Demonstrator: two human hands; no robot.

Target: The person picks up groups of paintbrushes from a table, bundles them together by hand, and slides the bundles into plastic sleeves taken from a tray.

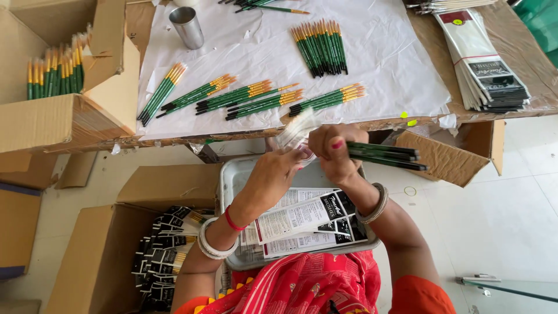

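- Right hand (332, 152) grips a bunch of green-handled paintbrushes (383, 156), handles jutting sideways, tips toward the pouch.
- Left hand (278, 168) pinches a clear plastic pouch (295, 131), mouth facing the brushes.
- Both over a grey tray (232, 174), below the table (517, 46).

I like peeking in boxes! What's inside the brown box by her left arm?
The cardboard box holds packed paintbrush packets with black tops, stacked. What lies underneath them is hidden.

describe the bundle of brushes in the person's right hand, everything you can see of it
The bundle of brushes is a small handful of thin paintbrushes with dark green handles that look lacquered. They lie almost level, the free ends pointing right and a little down, past the table edge. The right hand grips them at one end, so the tips on that side are hidden. The left hand holds a clear plastic sleeve beside them.
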